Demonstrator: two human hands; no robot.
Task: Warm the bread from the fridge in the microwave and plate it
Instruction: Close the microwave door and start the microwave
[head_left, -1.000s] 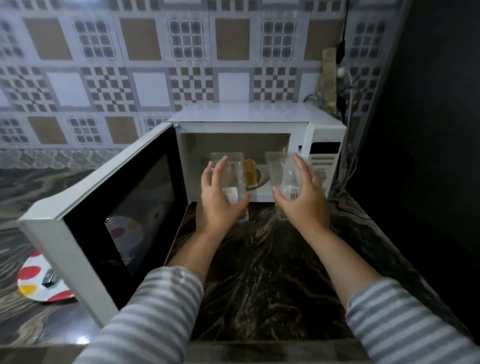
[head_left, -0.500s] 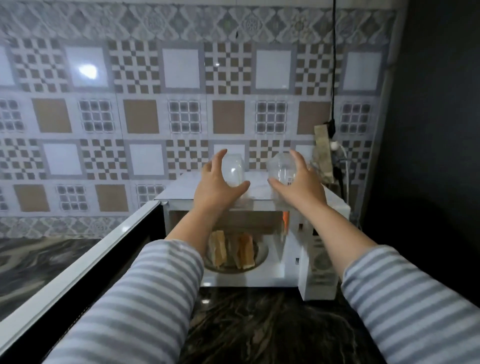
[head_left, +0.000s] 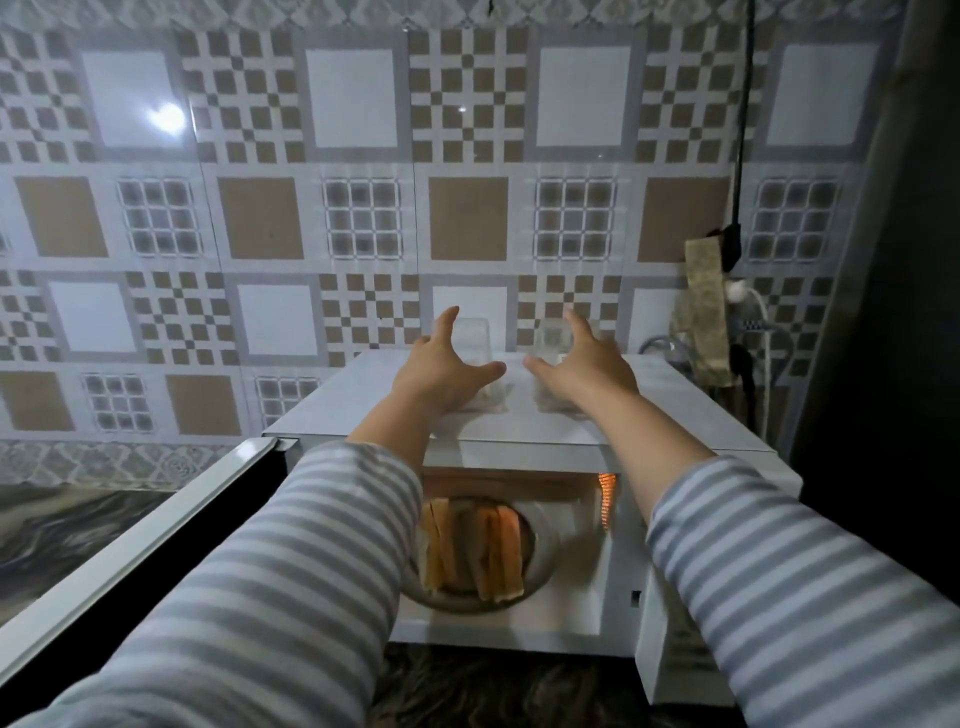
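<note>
1. My left hand (head_left: 448, 370) has fingers spread wide beside a clear glass (head_left: 475, 358) standing on the microwave (head_left: 571, 426) top; it appears to grip nothing, though the glass is faint against the tiles.
2. My right hand (head_left: 584, 366) is likewise splayed beside a second glass (head_left: 551, 358); no firm hold visible.
3. The bread (head_left: 470, 551) stands in slices on a dish (head_left: 540, 561) inside the lit cavity, below both wrists; the door (head_left: 130, 561) hangs open under my left sleeve.
4. Advice: draw both hands back level so neither glass tips; next close the door fully before starting the heat.
</note>
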